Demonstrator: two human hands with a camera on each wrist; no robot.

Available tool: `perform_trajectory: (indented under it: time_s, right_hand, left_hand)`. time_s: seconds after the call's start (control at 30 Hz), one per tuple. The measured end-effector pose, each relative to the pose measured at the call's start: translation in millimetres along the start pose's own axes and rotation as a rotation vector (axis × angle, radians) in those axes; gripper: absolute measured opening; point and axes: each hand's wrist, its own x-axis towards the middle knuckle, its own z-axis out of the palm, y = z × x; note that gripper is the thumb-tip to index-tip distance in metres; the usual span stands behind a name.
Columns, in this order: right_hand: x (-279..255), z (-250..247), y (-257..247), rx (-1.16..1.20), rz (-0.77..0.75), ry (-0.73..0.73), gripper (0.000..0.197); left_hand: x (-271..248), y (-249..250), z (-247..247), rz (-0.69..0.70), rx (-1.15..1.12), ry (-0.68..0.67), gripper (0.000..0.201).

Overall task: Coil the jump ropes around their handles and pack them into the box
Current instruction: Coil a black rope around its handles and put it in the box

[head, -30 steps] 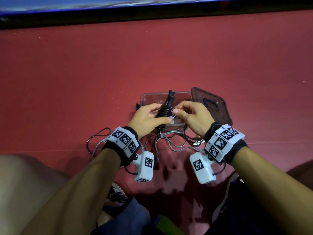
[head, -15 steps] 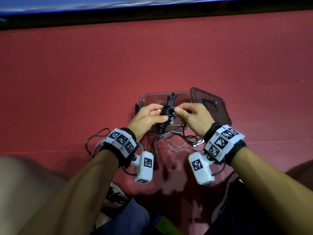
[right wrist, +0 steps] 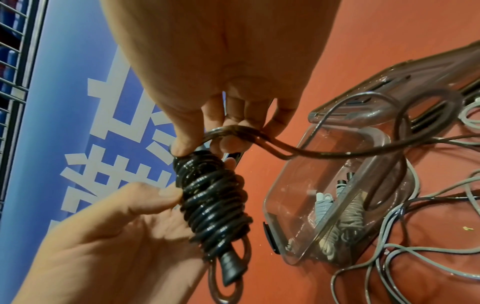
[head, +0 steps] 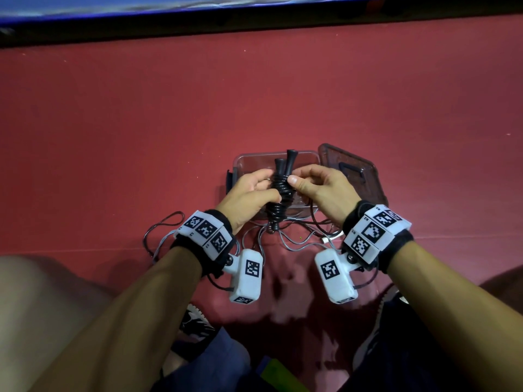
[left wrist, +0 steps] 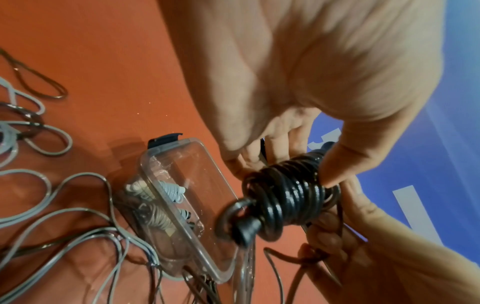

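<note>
A black jump rope (head: 281, 193) (left wrist: 288, 197) (right wrist: 210, 205) is coiled thickly round its two black handles, held above a clear plastic box (head: 243, 162) (left wrist: 176, 216) (right wrist: 322, 185). My left hand (head: 249, 196) (left wrist: 324, 82) grips the coil from the left, thumb on the windings. From the right, my right hand (head: 319, 188) (right wrist: 221, 72) pinches the rope's dark loose end (right wrist: 259, 137) at the top of the coil. Inside the box lie coiled grey ropes (left wrist: 166, 203) (right wrist: 345, 216).
The box's tinted lid (head: 353, 171) (right wrist: 389, 92) lies open to the right on the red floor. Loose grey and dark ropes (head: 297, 239) (left wrist: 52, 216) (right wrist: 415, 246) tangle on the floor in front of the box. A blue banner (head: 169, 4) runs along the far edge.
The handle bundle has tilted more upright, showing both handle tips. My right hand has come round the top of the coil with the rope's loose end.
</note>
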Motion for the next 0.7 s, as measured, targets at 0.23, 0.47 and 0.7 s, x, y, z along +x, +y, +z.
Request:
perform_trajectory:
  time_s: [0.23,0.47,0.7]
  right_hand:
    - [-0.1,6.0,5.0,-0.032,0.017,0.036,0.023]
    - [5.1,0.2,5.6,-0.042,-0.031,0.005,0.019]
    - [9.4,0.1,9.4,-0.072,0.037,-0.092,0.028]
  left_hand:
    - [1.8,-5.7,-1.0,0.012,0.109,-0.057,0.045]
    - [4.8,-6.3,-1.4,0.074,0.086,0.062,0.044]
    - [5.1,-7.9,-8.4,0.078,0.032,0.067,0.022]
